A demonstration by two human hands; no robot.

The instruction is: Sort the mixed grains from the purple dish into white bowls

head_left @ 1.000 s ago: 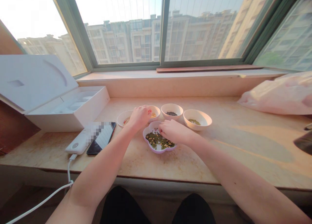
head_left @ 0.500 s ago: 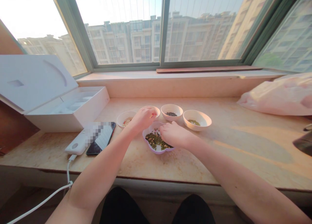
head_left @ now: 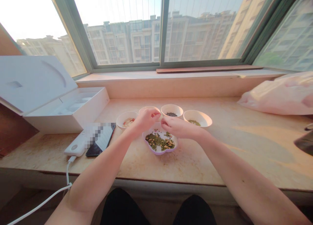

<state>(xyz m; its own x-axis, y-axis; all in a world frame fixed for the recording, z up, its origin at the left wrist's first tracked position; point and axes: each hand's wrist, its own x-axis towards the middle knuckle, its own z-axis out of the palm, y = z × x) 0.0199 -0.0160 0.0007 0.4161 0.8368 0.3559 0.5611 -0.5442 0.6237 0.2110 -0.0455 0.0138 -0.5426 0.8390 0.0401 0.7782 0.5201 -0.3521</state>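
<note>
Both hands, left (head_left: 146,121) and right (head_left: 178,126), have drawn closer near the lilac dish (head_left: 159,149), pinched, contents unclear.

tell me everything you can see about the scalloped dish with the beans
The scalloped dish looks like smooth plastic, pale inside with a lilac rim. It sits upright on the countertop, nearer the person than the round bowls, holding green and tan beans. The right hand hides part of its far side; whether they touch is unclear.

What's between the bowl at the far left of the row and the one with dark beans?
In the head view, another pale bowl stands between the far-left bowl and the dark-bean bowl, partly hidden by the left hand.
</note>
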